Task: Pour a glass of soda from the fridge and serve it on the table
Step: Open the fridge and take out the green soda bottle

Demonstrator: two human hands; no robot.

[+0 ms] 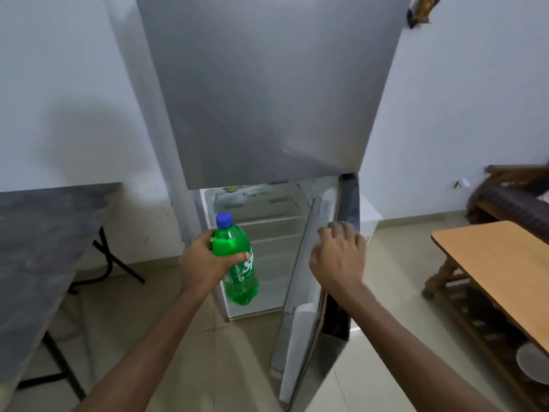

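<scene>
A green soda bottle (pixel 239 267) with a blue cap hangs upright in front of the fridge's open lower compartment, and my left hand (pixel 205 261) grips it around the shoulder. The grey fridge (pixel 267 99) stands straight ahead, its upper door closed. Its lower door (pixel 306 292) is swung out to the right. My right hand (pixel 338 255) sits at the top edge of that lower door, fingers spread and slightly curled, holding nothing. White shelves inside the lower compartment look bare. No glass is visible.
A dark grey folding table (pixel 38 263) runs along the left. A wooden table (pixel 499 269) stands at the right, with dishes on its lower shelf (pixel 531 364). A dark sofa (pixel 517 200) is at the far right. Tiled floor lies between.
</scene>
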